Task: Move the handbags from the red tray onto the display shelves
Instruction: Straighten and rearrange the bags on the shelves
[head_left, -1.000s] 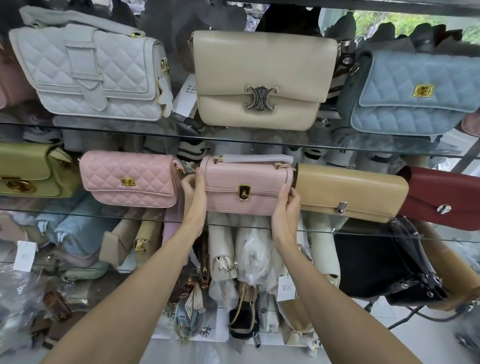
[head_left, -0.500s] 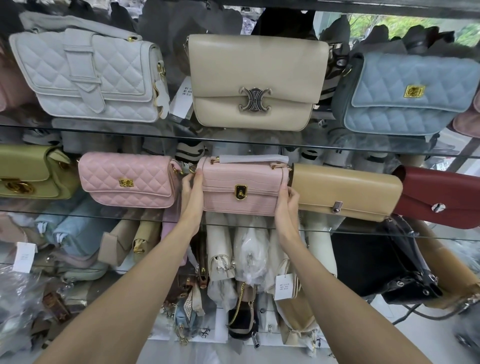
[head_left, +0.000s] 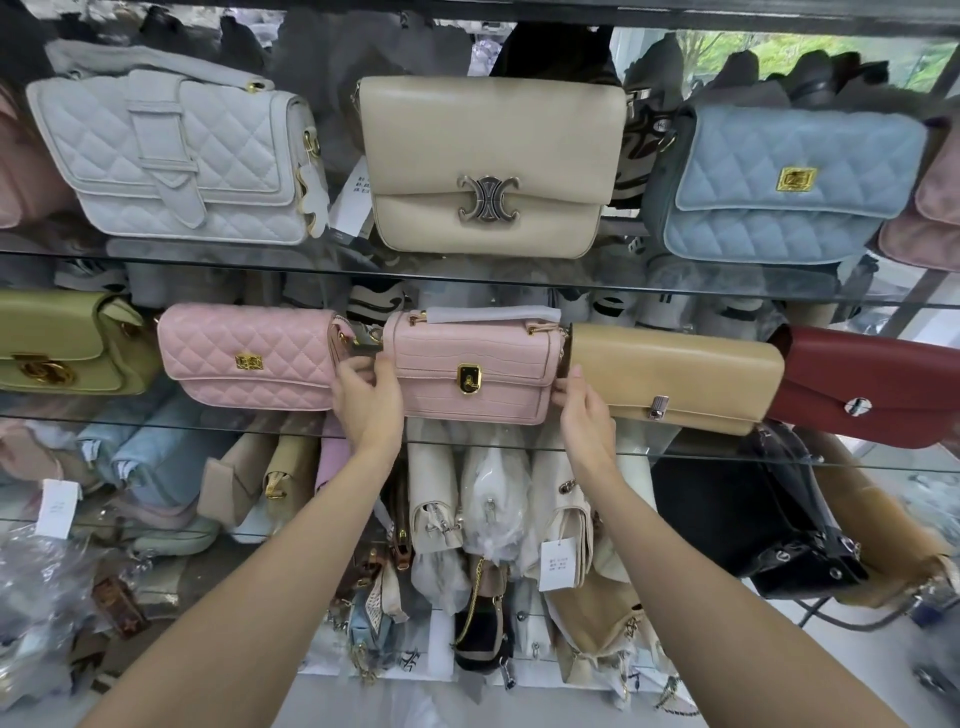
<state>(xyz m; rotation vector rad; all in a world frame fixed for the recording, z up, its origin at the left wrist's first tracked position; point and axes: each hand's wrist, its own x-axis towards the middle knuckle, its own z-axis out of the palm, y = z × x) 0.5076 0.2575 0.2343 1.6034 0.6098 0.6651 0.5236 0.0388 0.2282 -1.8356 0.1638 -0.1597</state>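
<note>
The upper glass shelf (head_left: 311, 266) carries, from the left, a white quilted bag (head_left: 171, 156), a beige flap bag (head_left: 493, 166) and a light blue quilted bag (head_left: 789, 182), all standing upright and facing out.

The middle glass shelf (head_left: 156, 419) holds a green bag (head_left: 62, 343), then a pink quilted bag (head_left: 244, 358). Next comes the pink textured handbag (head_left: 472, 364) with a gold clasp, sitting upright on the glass. The left hand (head_left: 369, 395) grips its left end, fingers curled into the gap beside the pink quilted bag. The right hand (head_left: 584, 410) pinches its right lower corner, thumb at the front and fingers tucked between it and the tan bag (head_left: 670, 379), which touches it. A red bag (head_left: 872, 384) follows at the far right.

Below, the lower shelves are packed with wrapped bags standing on end, and a black bag (head_left: 748, 525) in clear plastic sits to the right.
</note>
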